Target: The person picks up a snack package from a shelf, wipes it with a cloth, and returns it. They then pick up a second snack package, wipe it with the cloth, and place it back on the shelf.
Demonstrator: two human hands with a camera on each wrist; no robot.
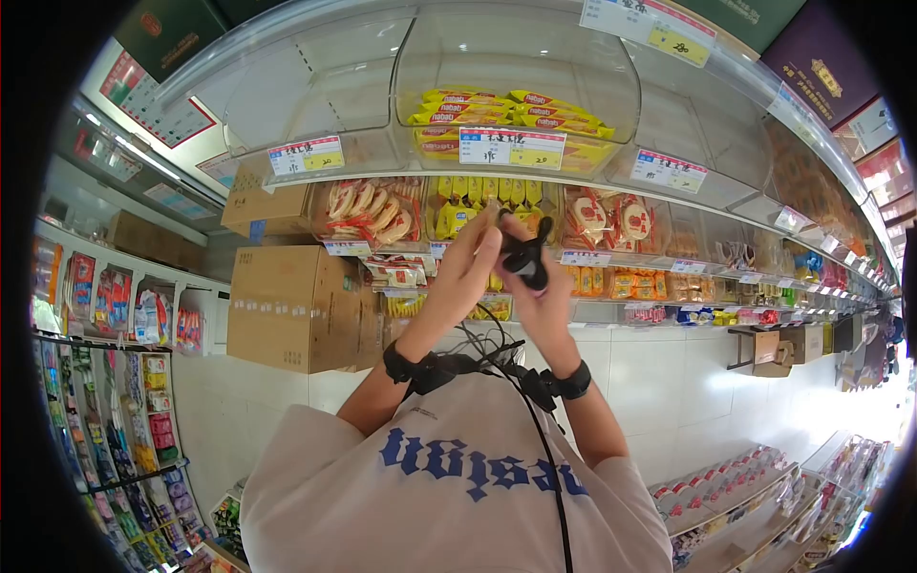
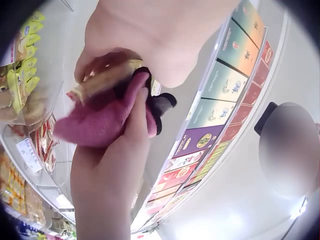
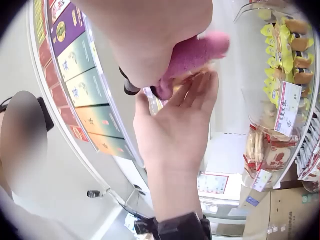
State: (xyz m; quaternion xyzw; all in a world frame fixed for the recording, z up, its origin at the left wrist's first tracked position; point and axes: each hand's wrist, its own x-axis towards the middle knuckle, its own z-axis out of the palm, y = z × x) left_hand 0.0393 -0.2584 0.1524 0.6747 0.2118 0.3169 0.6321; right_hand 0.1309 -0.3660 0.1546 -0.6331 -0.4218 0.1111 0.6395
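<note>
My right hand (image 1: 544,296) grips a fuzzy pink cloth (image 2: 95,122) with black edging, its thumb pressed along a fold. In the head view mostly the cloth's black part shows. Beside it, my left hand (image 1: 465,272) holds a small wrapped snack packet (image 2: 107,82), tan with a red tip, against the cloth. In the right wrist view, the left hand's fingers (image 3: 202,90) bend behind the cloth, and the packet is largely covered. Both hands meet in front of the shelf, before a bin of yellow snack packs (image 1: 458,215).
Clear-fronted shelf bins (image 1: 516,62) with price tags (image 1: 511,148) rise ahead. Packs of round biscuits (image 1: 368,212) sit lower left. Cardboard boxes (image 1: 287,306) stand on the left. A black cable (image 1: 544,430) runs down over the shirt. Gift boxes (image 2: 225,82) line the top shelf.
</note>
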